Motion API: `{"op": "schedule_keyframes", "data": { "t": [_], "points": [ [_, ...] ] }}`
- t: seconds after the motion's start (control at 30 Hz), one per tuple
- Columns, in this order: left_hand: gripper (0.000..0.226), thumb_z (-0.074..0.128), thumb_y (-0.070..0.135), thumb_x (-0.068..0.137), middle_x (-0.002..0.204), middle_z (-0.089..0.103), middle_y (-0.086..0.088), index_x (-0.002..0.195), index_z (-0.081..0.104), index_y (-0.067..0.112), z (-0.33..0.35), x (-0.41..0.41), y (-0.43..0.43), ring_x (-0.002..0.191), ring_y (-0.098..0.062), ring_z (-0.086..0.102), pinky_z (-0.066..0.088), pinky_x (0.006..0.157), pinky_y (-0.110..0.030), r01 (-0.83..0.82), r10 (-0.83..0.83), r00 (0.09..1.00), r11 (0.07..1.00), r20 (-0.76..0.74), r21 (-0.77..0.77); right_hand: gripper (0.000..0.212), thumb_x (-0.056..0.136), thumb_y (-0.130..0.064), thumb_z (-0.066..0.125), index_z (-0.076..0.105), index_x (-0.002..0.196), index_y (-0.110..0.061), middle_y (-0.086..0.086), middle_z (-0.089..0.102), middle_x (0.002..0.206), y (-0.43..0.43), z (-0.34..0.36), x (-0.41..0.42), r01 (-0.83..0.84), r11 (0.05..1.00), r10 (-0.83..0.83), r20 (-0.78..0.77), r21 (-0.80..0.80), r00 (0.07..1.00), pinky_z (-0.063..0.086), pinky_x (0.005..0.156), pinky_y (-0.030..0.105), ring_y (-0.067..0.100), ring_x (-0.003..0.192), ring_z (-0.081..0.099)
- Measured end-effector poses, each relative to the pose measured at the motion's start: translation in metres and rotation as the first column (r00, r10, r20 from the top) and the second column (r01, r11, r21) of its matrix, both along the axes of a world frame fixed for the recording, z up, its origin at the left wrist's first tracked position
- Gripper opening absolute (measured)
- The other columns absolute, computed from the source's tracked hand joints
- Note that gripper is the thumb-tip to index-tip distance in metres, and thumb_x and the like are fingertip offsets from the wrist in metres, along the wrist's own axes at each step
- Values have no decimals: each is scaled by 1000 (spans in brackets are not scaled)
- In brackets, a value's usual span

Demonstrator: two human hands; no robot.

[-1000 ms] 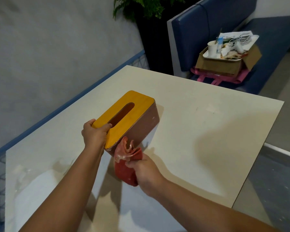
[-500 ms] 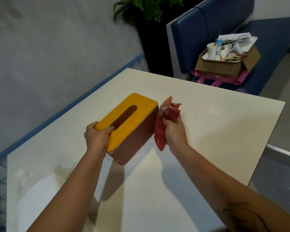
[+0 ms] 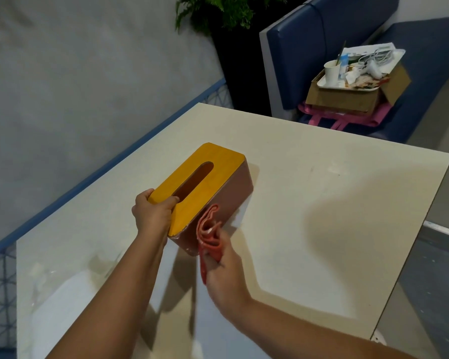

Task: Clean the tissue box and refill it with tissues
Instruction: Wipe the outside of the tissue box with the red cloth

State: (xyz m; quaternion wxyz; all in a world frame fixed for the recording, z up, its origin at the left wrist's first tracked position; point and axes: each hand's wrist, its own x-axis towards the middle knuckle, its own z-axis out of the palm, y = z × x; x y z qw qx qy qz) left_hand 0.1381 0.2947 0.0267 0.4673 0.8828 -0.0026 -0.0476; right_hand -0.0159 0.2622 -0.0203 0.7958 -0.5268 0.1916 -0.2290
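Now, left hand point(image 3: 153, 216) on tissue box point(image 3: 230, 168), right hand point(image 3: 223, 270) gripping cloth point(image 3: 209, 234)

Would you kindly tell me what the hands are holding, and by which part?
The left hand grips the near end of the yellow-lidded brown tissue box; the right hand holds a folded red cloth around its lower half.
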Motion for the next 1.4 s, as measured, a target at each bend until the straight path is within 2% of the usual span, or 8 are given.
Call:
{"op": "schedule_keyframes", "data": {
  "t": [0.17, 0.33, 0.5, 0.7, 0.83, 0.97, 1.27, 1.4],
  "points": [
    [71, 72, 29, 80, 138, 41, -12, 138, 34, 20, 0, -1, 0, 116, -35, 51, 48, 93, -49, -7, 7, 1000, 1000, -1, 1, 38, 90, 8, 46, 60, 93, -27, -8, 65, 87, -10, 10, -16, -104, 954, 136, -98, 280, 986, 50, 65, 14, 5, 77, 62],
    [69, 71, 27, 81, 140, 41, -12, 139, 34, 20, 0, -2, 1, 117, -37, 51, 47, 91, -49, 3, -3, 1000, 1000, 4, -20, 30, 86, 10, 44, 58, 106, -7, 7, 60, 69, -80, 30, -18, 302, 830, -237, -194, 469, 952, 45, 40, 13, 10, 44, 60],
    [68, 71, 28, 81, 139, 42, -11, 138, 34, 22, 1, -2, 0, 117, -36, 51, 47, 92, -49, -3, 3, 1000, 1000, -8, -28, 33, 87, 4, 36, 53, 106, -16, 2, 56, 80, -151, 35, -1, 414, 881, -336, -313, 231, 889, 45, 62, 26, 18, 75, 56],
    [66, 70, 27, 83, 138, 43, -11, 138, 35, 21, 2, -1, -1, 117, -35, 51, 46, 91, -48, 23, -23, 1000, 1000, -6, -12, 34, 91, -2, 27, 50, 66, -6, 10, 52, 60, -152, 33, 34, 211, 977, -180, -424, 27, 888, 43, 56, 28, 23, 58, 54],
    [65, 70, 28, 83, 138, 42, -11, 138, 34, 22, 2, -1, -1, 116, -35, 51, 47, 92, -49, 33, -33, 999, 999, -12, 1, 32, 86, 4, 30, 50, 66, -9, 9, 51, 64, -154, 36, 34, 221, 958, -129, -417, 181, 900, 43, 51, 24, 18, 56, 55],
    [67, 70, 27, 82, 139, 42, -12, 138, 34, 21, 2, 0, -1, 117, -35, 51, 46, 93, -50, 35, -35, 999, 999, -12, 8, 28, 86, 7, 34, 58, 85, -8, 8, 55, 85, -162, 44, 34, 276, 924, -153, -405, 266, 901, 46, 84, 33, 22, 85, 56],
    [67, 70, 27, 83, 140, 41, -12, 139, 33, 21, 2, 0, -2, 118, -36, 50, 46, 94, -50, 27, -27, 1000, 1000, -5, 12, 19, 86, 8, 43, 54, 98, -2, 10, 62, 91, -171, 74, 17, 136, 915, -105, -102, 380, 989, 52, 72, 32, 25, 83, 61],
    [66, 70, 27, 82, 138, 42, -11, 138, 35, 21, 1, 1, -1, 117, -35, 51, 47, 95, -50, 19, -19, 1000, 1000, -4, -3, 19, 85, 8, 42, 57, 91, -3, 10, 61, 86, -181, 63, 6, 287, 919, -239, -198, 271, 951, 51, 72, 30, 23, 79, 61]
  ]
}}
